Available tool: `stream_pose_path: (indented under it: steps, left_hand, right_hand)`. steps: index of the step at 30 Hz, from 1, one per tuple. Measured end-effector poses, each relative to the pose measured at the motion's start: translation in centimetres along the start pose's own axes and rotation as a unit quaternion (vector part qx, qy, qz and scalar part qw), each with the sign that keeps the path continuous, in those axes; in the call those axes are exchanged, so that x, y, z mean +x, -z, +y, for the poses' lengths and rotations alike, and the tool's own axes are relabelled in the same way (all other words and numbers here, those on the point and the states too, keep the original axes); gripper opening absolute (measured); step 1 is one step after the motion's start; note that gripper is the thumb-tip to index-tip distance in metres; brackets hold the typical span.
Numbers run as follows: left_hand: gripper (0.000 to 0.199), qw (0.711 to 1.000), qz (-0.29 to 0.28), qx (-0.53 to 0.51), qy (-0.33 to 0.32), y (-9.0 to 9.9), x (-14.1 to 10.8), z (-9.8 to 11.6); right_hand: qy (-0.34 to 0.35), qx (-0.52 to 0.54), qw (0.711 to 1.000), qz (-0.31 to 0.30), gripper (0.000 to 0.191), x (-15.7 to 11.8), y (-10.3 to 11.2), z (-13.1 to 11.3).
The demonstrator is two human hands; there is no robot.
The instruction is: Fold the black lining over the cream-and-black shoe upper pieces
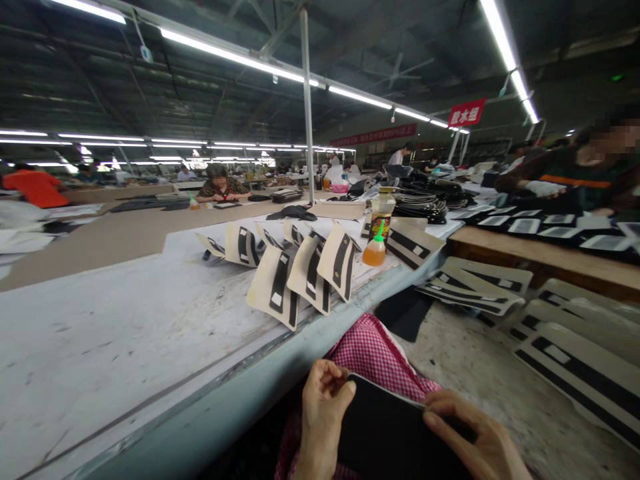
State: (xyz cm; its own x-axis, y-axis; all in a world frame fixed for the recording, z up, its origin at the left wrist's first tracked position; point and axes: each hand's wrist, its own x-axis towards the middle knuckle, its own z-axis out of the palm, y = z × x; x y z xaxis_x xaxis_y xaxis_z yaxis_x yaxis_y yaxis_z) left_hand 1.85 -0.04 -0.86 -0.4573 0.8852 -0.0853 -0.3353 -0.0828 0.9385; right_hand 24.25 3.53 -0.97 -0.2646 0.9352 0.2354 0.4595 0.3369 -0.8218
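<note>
On your worktop [100, 347], cream pieces [267, 270] with black strips stand near the edge. Your left hand [324, 413] is just off the worktop, grip pinched closed on the far left corner of a black panel [390, 430]. The panel is held beside the worktop. Your right hand [473, 427] pinches its far right side, grip closed. More striped pieces [570, 367] lie right of the worktop.

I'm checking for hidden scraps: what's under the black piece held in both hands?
Pink checked cloth shows past the far edge of the black piece. What lies directly beneath is covered, so I cannot tell whether any scraps are there.
</note>
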Motion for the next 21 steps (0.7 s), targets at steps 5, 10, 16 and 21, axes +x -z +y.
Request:
stream_pose_path:
  steps: [5, 10, 16, 21]
  left_hand:
    - [0.025, 0.996, -0.062, 0.039, 0.042, 0.5, 0.3, 0.4]
    - [0.020, 0.991, -0.098, 0.074, 0.056, 1.1, -0.2, 0.6]
    - [0.030, 0.977, -0.207, 0.039, 0.028, 1.0, -1.4, 3.4]
    - [0.031, 0.976, -0.217, 0.002, 0.029, 0.3, -3.0, 6.6]
  right_hand:
    - [0.005, 0.033, 0.999, -0.007, 0.025, -0.1, 0.0, -0.3]
    - [-0.010, 0.034, 0.999, -0.031, 0.024, 0.1, 0.5, -1.0]
    - [0.014, 0.057, 0.997, -0.046, 0.027, 0.6, 2.2, -3.6]
    - [0.041, 0.060, 0.996, -0.045, 0.026, 1.1, 3.6, -6.0]
